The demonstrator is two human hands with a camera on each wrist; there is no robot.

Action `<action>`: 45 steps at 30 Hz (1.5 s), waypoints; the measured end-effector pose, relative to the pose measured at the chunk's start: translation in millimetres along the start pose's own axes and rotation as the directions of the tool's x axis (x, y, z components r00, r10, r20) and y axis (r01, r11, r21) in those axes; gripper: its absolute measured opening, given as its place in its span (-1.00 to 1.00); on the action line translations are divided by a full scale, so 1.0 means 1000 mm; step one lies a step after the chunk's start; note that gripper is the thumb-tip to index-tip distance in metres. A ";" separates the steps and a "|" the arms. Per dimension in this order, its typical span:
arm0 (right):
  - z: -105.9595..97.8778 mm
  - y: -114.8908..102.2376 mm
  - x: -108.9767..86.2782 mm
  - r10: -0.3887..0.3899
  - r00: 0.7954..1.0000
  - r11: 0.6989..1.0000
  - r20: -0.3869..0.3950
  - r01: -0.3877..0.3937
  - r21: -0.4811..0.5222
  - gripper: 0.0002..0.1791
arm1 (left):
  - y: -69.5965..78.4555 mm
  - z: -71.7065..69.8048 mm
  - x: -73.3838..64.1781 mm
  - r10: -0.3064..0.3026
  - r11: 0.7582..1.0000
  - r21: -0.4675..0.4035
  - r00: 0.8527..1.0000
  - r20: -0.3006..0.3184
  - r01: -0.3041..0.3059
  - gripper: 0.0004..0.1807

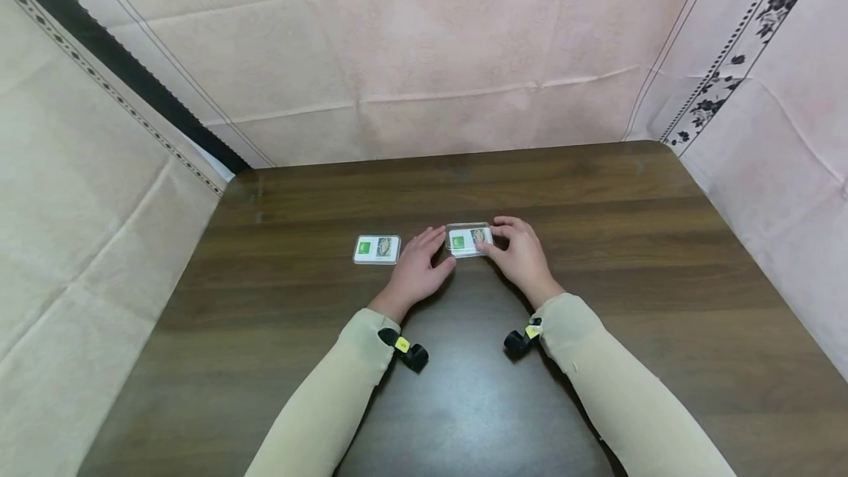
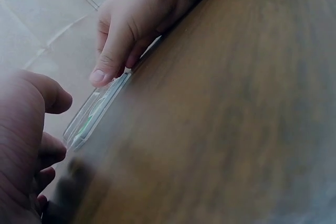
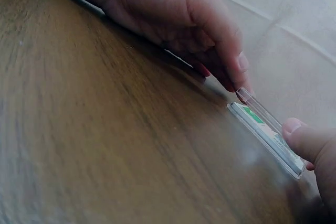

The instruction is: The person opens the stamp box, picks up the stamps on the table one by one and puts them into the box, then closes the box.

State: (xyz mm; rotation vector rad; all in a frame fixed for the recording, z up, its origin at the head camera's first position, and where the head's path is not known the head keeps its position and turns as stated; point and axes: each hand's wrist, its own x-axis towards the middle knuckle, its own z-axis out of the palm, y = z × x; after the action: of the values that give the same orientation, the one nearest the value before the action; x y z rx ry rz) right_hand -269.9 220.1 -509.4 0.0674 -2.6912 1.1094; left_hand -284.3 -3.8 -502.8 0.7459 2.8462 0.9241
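Note:
A thin clear plastic box (image 1: 461, 239) holds a white card with a green square and a small picture. Its transparent lid (image 3: 258, 109) sits tilted above the white-filled base (image 3: 265, 136), leaving a gap at the left end. My right hand (image 1: 523, 256) pinches the lid at its right end, thumb on the near side and fingers on the far side. At the box's left end, my left hand (image 1: 417, 269) has its fingers extended and thumb apart, fingertips right at the lid's edge. A second box (image 1: 377, 249) with a similar card lies flat left of that hand.
Both boxes are on a dark brown wooden table (image 1: 298, 359). Pale patterned cloth (image 1: 424, 57) hangs behind and along both sides. Each sleeved wrist carries a small black camera (image 1: 415, 357) with a yellow tag.

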 end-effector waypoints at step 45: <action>-0.005 -0.009 -0.007 0.013 1.000 0.997 0.026 -0.011 -0.079 -0.45 | 0.005 0.005 -0.004 0.081 0.941 0.324 0.994 0.069 -0.099 -0.23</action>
State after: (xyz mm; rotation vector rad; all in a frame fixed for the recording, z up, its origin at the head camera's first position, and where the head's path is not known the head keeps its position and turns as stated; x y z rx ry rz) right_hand -261.1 216.7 -501.8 0.0532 -2.7594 1.0116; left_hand -277.3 0.5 -504.3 0.9207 2.9727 0.4295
